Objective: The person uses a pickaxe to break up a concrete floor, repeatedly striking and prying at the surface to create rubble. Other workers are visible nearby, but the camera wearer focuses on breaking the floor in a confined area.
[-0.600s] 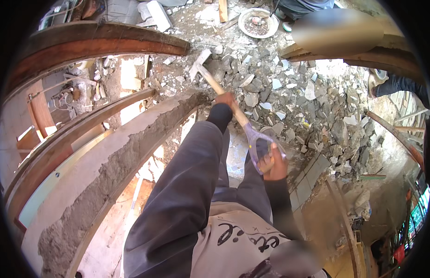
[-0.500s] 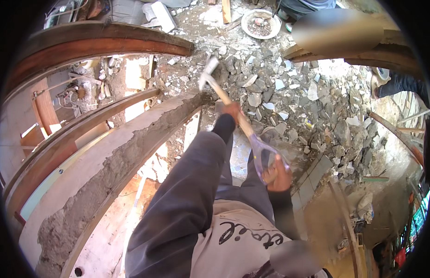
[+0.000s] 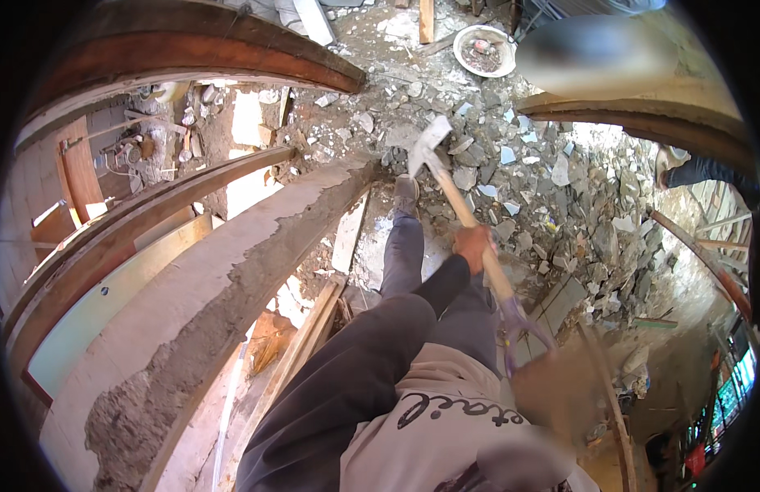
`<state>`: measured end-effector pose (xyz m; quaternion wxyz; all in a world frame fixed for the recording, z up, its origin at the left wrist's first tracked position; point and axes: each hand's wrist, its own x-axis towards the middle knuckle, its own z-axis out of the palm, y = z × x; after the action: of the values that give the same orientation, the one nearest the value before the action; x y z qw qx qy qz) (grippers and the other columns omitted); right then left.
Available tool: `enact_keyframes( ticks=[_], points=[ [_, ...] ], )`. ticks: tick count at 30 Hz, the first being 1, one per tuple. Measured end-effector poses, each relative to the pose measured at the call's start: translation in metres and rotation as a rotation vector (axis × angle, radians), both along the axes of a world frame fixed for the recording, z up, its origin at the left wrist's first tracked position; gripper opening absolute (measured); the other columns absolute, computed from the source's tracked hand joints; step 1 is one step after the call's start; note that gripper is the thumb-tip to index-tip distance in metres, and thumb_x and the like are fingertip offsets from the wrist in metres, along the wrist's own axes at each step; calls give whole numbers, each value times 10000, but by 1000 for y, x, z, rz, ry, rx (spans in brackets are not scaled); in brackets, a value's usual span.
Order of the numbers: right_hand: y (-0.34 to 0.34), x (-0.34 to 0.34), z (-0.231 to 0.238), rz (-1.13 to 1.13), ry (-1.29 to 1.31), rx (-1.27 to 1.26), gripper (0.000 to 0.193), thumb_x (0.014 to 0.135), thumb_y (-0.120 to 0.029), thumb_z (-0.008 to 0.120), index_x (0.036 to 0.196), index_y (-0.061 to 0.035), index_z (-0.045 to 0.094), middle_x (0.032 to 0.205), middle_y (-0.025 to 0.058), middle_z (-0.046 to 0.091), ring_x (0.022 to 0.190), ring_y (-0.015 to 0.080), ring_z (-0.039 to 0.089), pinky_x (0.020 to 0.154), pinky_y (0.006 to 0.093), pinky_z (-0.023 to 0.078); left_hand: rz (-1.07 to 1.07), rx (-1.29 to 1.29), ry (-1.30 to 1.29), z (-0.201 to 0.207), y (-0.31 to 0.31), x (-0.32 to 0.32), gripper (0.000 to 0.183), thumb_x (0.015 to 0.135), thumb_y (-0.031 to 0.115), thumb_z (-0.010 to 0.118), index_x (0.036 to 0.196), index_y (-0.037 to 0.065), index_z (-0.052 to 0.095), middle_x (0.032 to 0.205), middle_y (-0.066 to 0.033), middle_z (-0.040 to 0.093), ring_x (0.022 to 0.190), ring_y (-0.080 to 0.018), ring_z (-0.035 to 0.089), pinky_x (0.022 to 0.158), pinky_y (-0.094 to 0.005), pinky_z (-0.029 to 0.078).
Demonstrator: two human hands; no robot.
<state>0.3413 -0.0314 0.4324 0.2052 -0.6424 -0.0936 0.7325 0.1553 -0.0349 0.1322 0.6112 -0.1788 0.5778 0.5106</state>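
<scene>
A shovel with a pale metal blade, a wooden shaft and a purple D-shaped handle slants across in front of my body. My left hand is closed round the middle of the shaft. At the handle's end is my right hand, smeared by motion but in contact with the grip. The blade is over the near left part of a spread of broken concrete and tile rubble. Just left of the blade my shoe stands at the rubble's edge.
A broken plastered wall edge and curved-looking wooden beams run along my left. A white basin with debris stands at the far side. Another person's leg shows at far right. Timber pieces lie at near right.
The shovel and both my hands have moved right and nearer my body at the handle end. The blade has shifted right over the rubble. My view has shifted a little.
</scene>
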Motion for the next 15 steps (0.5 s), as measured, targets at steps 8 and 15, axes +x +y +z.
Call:
enact_keyframes(
  ticks=[8, 15],
  points=[
    [-5, -5, 4, -165, 148, 12, 332, 1004, -374, 521, 775, -142, 460, 539, -27, 371, 432, 112, 376, 437, 286, 349, 192, -248, -187, 66, 42, -19, 128, 871, 139, 608, 799, 53, 546, 631, -64, 526, 506, -201, 547, 456, -361, 482],
    [55, -104, -160, -206, 571, -86, 445, 1011, -470, 443, 724, -135, 498, 548, -13, 417, 449, 134, 420, 447, 329, 383, -665, 56, 886, -112, 38, -165, 212, 898, 221, 553, 796, 46, 615, 691, -125, 663, 640, -263, 681, 582, -398, 539]
  ],
)
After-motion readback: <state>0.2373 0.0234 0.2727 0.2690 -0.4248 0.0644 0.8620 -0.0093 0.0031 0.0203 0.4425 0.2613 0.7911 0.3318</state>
